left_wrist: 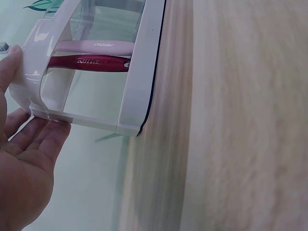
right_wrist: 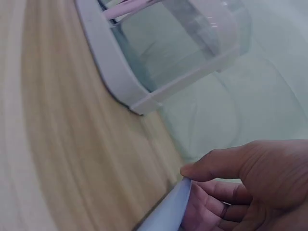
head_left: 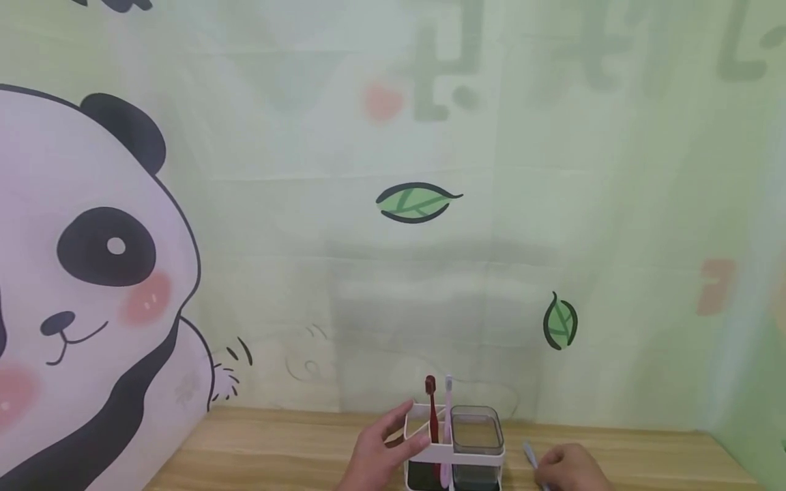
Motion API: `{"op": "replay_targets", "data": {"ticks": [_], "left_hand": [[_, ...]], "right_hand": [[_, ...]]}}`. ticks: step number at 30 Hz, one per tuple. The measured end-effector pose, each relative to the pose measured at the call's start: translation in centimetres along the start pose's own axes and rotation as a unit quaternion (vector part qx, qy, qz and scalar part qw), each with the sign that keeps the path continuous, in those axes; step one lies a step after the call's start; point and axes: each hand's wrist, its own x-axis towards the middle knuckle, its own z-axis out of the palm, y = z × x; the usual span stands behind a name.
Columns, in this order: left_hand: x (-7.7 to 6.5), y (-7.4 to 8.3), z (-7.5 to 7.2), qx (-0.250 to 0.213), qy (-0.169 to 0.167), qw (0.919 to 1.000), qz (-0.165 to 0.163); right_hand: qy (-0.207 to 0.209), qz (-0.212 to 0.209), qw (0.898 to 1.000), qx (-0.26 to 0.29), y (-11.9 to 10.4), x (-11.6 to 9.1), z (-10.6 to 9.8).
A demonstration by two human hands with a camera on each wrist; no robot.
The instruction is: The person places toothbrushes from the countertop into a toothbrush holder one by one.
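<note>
A white toothbrush holder (head_left: 479,458) stands on the wooden table. My left hand (head_left: 382,447) grips its upper left corner, thumb in front and fingers round the side; the left wrist view shows these fingers (left_wrist: 50,137) on the white frame. A red toothbrush (head_left: 433,416) and a pink toothbrush (head_left: 447,416) stand upright in the holder. Beside them, a clear cup (head_left: 477,429) fills the right compartment. To the holder's right, my right hand (head_left: 568,467) pinches a slim pale-blue thing (right_wrist: 168,209) between thumb and fingers, low over the table. Its kind cannot be told.
The wooden tabletop (head_left: 276,450) runs back to a pale green cloth backdrop (head_left: 276,225). A large panda (head_left: 123,341) and green leaves (head_left: 417,203) are printed on the cloth. The cloth also closes in the table at both sides.
</note>
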Motion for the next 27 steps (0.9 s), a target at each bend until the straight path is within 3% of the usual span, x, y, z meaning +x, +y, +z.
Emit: {"op": "replay_targets", "data": {"ticks": [6,18,27], "left_hand": [[0.2,0.2,0.1,0.0,-0.001,1.0,-0.005],[0.5,0.0,0.0,-0.002,-0.005,1.0,0.001],[0.4,-0.3,-0.2,0.009,-0.015,0.9998,0.005]], "right_hand": [[0.0,0.005,1.0,0.024,-1.6,-0.4,-1.5],[0.071,-0.096,0.99,0.075,-5.4,-2.0,-3.4],[0.104,-0.117,0.98,0.123,-8.1,-4.2,-4.6]]}}
